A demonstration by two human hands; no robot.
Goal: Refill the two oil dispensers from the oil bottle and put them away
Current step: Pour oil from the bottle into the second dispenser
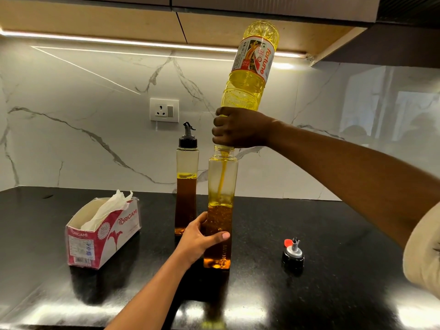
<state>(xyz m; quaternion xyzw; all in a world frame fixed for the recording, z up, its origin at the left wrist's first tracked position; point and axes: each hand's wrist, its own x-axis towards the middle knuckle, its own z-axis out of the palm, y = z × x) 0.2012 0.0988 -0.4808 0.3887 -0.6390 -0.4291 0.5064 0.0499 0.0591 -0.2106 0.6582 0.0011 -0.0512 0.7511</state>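
My right hand [240, 127] grips the neck of the yellow oil bottle [252, 67], turned upside down over the near oil dispenser [220, 186]. A stream of oil runs from the bottle into the dispenser's uncapped mouth. My left hand [200, 236] holds this dispenser low on its left side, thumb across the front. It stands on the black counter [333, 294], about half full of oil. The second dispenser [187, 182] stands behind it to the left, capped with a black spout, roughly half full. The removed spout cap [293, 253] lies on the counter to the right.
An open red-and-white tissue box [102, 232] sits on the counter to the left. A marble backsplash with a wall socket [164, 110] rises behind. Wooden cabinets [142, 20] hang overhead, close above the raised bottle.
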